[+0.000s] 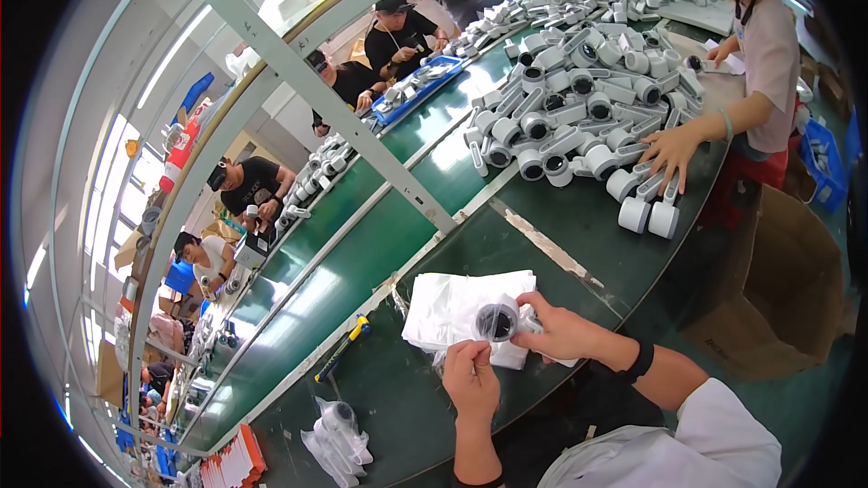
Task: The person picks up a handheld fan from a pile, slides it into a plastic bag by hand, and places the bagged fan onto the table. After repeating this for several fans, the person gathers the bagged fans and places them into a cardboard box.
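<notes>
In front of me, my right hand (561, 330) grips a white security camera (497, 321) with a round head and a dark lens. A clear plastic bag covers its head, at least in part. Just left of it, my left hand (472, 378) has its fingers pinched together at the bag's edge by the lens. Beneath the camera lies a stack of clear plastic bags (434, 312) on the dark green table (443, 258). Another bagged camera (339, 438) rests on the table to my left.
A large heap of white cameras (579, 81) covers the far right; a co-worker's hand (671, 155) touches its near edge. Left lie a yellow-and-black utility knife (342, 348) and orange-and-white cards (235, 463). A green conveyor belt (316, 294) runs beyond a metal post (362, 136). An open cardboard box (768, 289) stands at right.
</notes>
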`<state>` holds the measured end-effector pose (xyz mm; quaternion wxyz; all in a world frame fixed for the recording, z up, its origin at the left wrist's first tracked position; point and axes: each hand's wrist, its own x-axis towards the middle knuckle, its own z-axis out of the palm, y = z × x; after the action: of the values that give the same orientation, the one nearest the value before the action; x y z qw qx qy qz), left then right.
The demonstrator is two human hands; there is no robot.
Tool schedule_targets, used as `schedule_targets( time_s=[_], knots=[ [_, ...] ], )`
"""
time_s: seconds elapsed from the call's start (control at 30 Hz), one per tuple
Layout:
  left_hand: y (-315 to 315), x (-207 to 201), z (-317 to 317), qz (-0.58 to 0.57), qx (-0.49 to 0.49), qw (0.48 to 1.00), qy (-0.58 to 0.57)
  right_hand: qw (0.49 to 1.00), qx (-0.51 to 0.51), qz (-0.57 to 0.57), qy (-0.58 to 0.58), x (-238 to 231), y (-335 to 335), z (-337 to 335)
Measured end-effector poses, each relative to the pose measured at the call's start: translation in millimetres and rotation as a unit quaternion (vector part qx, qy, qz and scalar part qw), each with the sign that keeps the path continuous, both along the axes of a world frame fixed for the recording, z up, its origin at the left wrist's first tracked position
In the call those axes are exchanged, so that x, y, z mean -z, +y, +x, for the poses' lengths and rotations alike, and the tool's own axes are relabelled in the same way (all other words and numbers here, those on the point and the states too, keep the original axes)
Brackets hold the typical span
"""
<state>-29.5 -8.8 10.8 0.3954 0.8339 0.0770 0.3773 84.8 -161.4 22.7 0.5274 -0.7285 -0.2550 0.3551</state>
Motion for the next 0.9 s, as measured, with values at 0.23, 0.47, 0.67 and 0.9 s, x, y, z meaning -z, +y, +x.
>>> schedule_targets(
  time_s=[0.23, 0.47, 0.67, 0.9],
  knots=[
    [1.9, -3.3, 5.9, 0.084, -0.006, 0.996, -0.031, 0.996, -0.025, -0.034, -0.085, 13.6, 3.6, -1.9],
    [9.1, -9.8, 5.6, -0.167, 0.009, 0.985, -0.04, 0.98, -0.099, -0.07, -0.156, -13.3, -3.5, 3.7],
    [18.7, -18.5, 1.4, -0.202, 0.111, 0.973, 0.008, 0.973, -0.21, -0.069, -0.067, -22.2, -10.5, 22.0],
    [15.6, -8.1, 4.0, -0.118, 0.03, 0.992, -0.034, 0.992, -0.124, 0.0, 0.002, -16.9, -6.6, 9.8]
  ],
)
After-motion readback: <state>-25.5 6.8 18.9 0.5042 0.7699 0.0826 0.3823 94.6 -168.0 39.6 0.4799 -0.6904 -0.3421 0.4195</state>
